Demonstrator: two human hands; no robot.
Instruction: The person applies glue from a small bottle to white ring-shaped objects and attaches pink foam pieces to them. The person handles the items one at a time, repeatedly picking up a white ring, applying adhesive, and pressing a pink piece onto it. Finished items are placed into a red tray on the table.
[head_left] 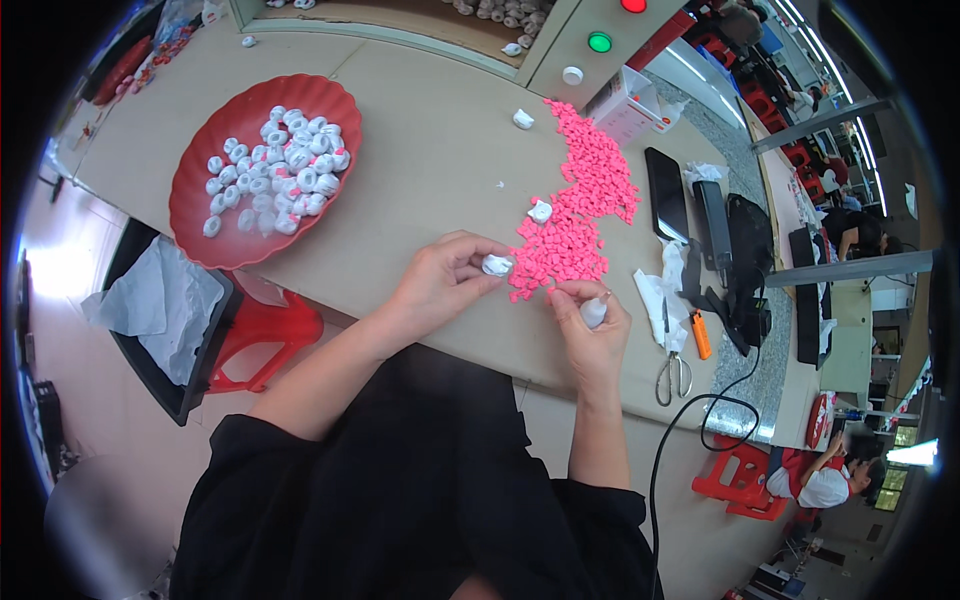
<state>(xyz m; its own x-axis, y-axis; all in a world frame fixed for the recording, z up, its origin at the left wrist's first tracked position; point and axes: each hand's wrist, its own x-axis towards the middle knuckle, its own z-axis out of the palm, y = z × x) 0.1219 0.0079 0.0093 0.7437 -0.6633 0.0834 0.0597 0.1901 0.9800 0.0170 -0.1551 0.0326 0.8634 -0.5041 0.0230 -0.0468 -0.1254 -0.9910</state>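
Observation:
My left hand (450, 275) is closed, pinching a small white rounded piece (497, 265) between thumb and fingertips. Just right of it, my right hand (592, 325) is closed too, its thumb and forefinger pressed together around a small pink piece (551, 292) at the near edge of the pile. A smooth white rounded object (593, 312) rests in the curled fingers of that hand; its kind is unclear. The loose pink pieces (565, 250) spread over the tabletop away from my hands. One white piece (540, 211) lies on them, another (523, 119) farther off.
A red scalloped bowl (190, 190) at left holds many white pieces, some with pink showing. At right lie a phone (666, 195), scissors (674, 380), an orange lighter (701, 336) and a black cable (655, 480). A white box (622, 105) stands behind. Red stools (265, 340) flank the table.

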